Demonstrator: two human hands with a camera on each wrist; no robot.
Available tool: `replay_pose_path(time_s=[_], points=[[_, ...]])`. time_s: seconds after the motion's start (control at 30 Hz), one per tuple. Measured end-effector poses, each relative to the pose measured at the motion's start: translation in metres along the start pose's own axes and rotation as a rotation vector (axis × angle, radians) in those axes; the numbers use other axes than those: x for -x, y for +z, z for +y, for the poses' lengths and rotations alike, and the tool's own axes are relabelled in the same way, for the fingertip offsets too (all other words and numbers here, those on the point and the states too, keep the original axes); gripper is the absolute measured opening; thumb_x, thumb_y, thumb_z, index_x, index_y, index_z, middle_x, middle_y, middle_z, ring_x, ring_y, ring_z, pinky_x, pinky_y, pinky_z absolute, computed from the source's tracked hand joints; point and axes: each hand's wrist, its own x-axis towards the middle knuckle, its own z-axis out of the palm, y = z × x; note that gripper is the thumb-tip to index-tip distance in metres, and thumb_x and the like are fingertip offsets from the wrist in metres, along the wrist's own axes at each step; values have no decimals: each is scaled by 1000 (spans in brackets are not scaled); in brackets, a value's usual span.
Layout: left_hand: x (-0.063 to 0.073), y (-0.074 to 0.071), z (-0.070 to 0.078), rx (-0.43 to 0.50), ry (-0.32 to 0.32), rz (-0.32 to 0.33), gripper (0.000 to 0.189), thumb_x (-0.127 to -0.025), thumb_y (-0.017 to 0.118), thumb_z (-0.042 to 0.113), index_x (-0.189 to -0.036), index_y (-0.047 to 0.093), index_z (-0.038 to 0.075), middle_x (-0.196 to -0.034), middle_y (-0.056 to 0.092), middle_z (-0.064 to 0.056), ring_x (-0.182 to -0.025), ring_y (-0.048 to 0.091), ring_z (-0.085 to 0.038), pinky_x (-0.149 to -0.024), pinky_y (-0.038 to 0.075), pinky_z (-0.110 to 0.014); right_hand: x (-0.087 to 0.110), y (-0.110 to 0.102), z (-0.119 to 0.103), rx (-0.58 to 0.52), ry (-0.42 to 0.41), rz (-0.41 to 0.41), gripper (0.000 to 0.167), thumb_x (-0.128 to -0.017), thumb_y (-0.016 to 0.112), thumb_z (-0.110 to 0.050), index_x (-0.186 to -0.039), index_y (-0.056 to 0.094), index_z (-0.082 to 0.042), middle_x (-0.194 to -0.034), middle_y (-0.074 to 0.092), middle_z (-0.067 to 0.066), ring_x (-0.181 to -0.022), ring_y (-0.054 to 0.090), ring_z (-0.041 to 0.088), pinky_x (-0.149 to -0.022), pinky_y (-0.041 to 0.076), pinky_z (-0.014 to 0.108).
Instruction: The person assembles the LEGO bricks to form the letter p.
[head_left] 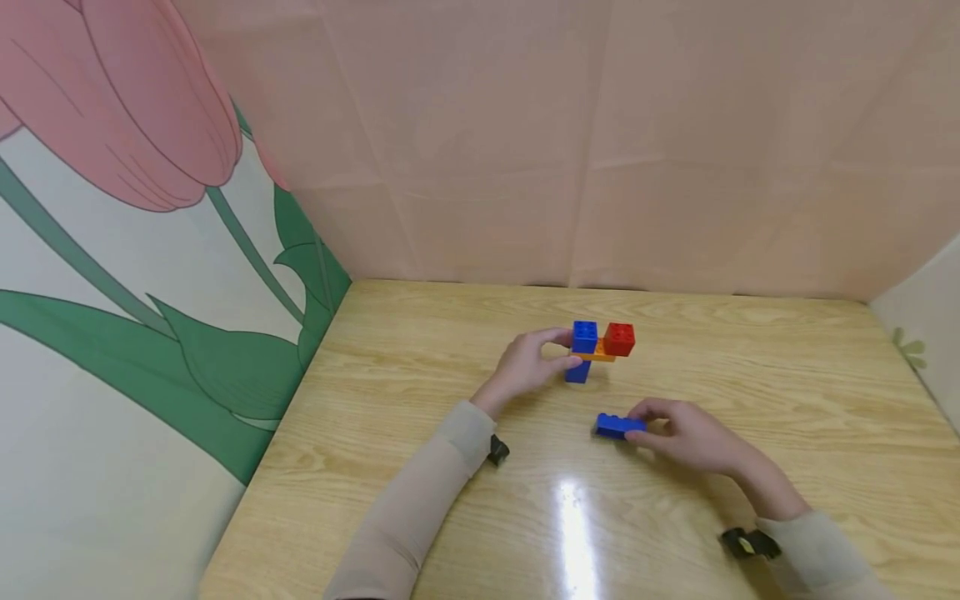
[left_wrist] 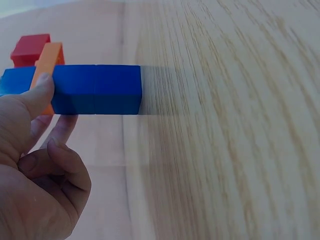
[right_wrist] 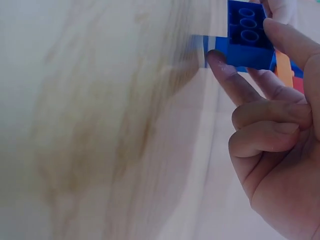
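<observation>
My left hand [head_left: 531,360] pinches a small brick build at its orange piece [head_left: 600,356], thumb on the near side. On top of that piece sit a blue brick [head_left: 585,337] and, at the right, a red brick [head_left: 619,340]. Below it a column of two blue bricks [left_wrist: 97,90] reaches down to the tabletop. My right hand [head_left: 693,435] pinches a longer blue brick [head_left: 618,427] between thumb and fingers, in front of the build. In the right wrist view its hollow underside with round tubes shows, and the other fingers curl toward the palm.
The light wood table [head_left: 420,350] carries a bright glare streak near its front. A pinkish cloth backdrop [head_left: 480,150] rises behind the table, and a tulip-printed panel [head_left: 150,275] borders it at the left. A pale panel [head_left: 926,325] stands at the right.
</observation>
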Motion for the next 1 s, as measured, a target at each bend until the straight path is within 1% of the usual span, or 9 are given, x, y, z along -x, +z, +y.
replay_pose_path(time_s=[0.1, 0.27, 0.33, 0.4, 0.53, 0.63, 0.77, 0.87, 1.0], points=[[0, -1, 1, 4, -4, -1, 53, -96, 70, 52, -142, 64, 26, -124, 68, 16, -130, 56, -10, -111, 43, -44, 1, -2, 0, 17, -9, 12, 27, -98, 72, -45, -113, 71, -23, -111, 71, -7, -107, 67, 22, -87, 56, 47], [0, -1, 1, 7, -12, -1, 55, -95, 70, 54, -142, 64, 27, -123, 68, 17, -130, 56, -11, -112, 42, -46, 2, -2, -3, 43, -41, 63, 27, -94, 76, -48, -111, 71, -28, -110, 71, -11, -104, 66, 17, -82, 54, 36], [0, 0, 1, 7, -11, -3, 55, -95, 70, 54, -142, 64, 27, -123, 68, 17, -131, 56, -11, -112, 42, -46, 2, -2, -6, 29, -72, 96, 24, -93, 78, -45, -109, 71, -29, -110, 71, -10, -95, 65, 15, -73, 53, 31], [0, 0, 1, 9, -12, -4, 54, -96, 69, 54, -142, 64, 27, -123, 68, 17, -130, 56, -10, -112, 42, -46, 2, -3, -9, 9, -114, 134, 22, -92, 81, -39, -108, 71, -29, -109, 72, -8, -78, 60, 10, -62, 49, 27], [0, -1, 1, 16, -11, -1, 51, -96, 69, 53, -141, 65, 28, -123, 68, 17, -129, 57, -10, -112, 42, -46, 1, -8, -17, -9, -176, 210, 25, -89, 85, -30, -108, 70, -29, -95, 69, -7, -53, 37, 5, -47, 36, 26], [0, 0, 1, 18, -6, 3, 50, -96, 70, 52, -140, 66, 28, -122, 68, 17, -128, 57, -9, -112, 43, -46, -1, -12, -23, -3, -207, 273, 29, -86, 88, -24, -107, 70, -28, -90, 67, -9, -51, 31, 5, -47, 32, 27], [0, 1, 0, 21, 3, 8, 48, -97, 70, 50, -139, 67, 28, -122, 68, 17, -129, 57, -9, -112, 43, -46, -6, -19, -32, 7, -238, 350, 36, -83, 90, -18, -112, 70, -25, -76, 55, -12, -50, 33, 9, -48, 31, 28], [-1, 1, -1, 24, 10, 11, 46, -97, 71, 48, -139, 67, 28, -122, 69, 17, -129, 57, -9, -112, 42, -47, -10, -24, -40, 24, -261, 398, 42, -82, 91, -17, -119, 72, -22, -78, 53, -10, -50, 33, 10, -47, 30, 28], [-1, 2, -2, 23, 15, 12, 47, -97, 71, 49, -139, 67, 29, -122, 69, 17, -129, 56, -9, -112, 43, -47, -16, -31, -46, 64, -304, 447, 46, -81, 91, -13, -123, 74, -19, -91, 60, -7, -52, 32, 9, -48, 29, 28]])
